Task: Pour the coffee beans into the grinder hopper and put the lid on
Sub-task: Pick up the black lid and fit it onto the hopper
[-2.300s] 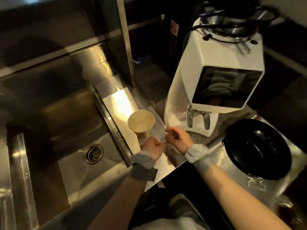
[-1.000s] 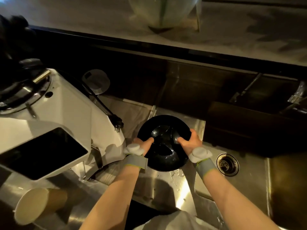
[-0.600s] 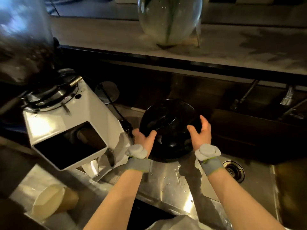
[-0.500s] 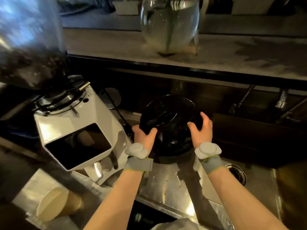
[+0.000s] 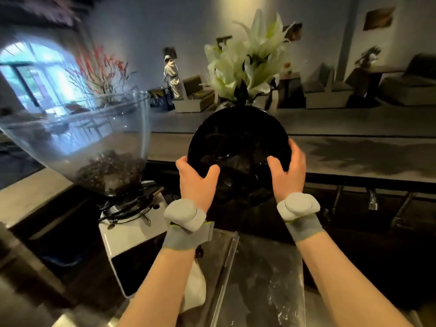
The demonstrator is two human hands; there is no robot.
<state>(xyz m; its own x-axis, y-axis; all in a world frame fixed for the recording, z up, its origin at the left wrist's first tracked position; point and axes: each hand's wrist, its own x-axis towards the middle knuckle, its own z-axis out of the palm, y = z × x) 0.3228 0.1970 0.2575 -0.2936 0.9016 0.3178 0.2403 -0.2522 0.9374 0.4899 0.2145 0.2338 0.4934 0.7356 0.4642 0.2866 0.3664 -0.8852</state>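
A round black lid [image 5: 238, 142] is held up in the air, tilted toward me, to the right of the grinder. My left hand [image 5: 197, 182] grips its lower left edge and my right hand [image 5: 289, 172] grips its lower right edge. The clear hopper [image 5: 77, 138] stands open-topped on the white grinder [image 5: 132, 234] at the left, with dark coffee beans [image 5: 111, 168] heaped in its bottom. The lid sits at about the height of the hopper, apart from it.
A raised stone counter [image 5: 354, 147] runs behind, with a vase of white lilies [image 5: 250, 60] right behind the lid. Below my arms lies a wet steel worktop [image 5: 264, 279]. A person in white [image 5: 171, 75] stands far back among seats.
Both hands picked the black lid up off the steel worktop and raised it to hopper height. The view has tilted up, so the paper cup is out of sight.
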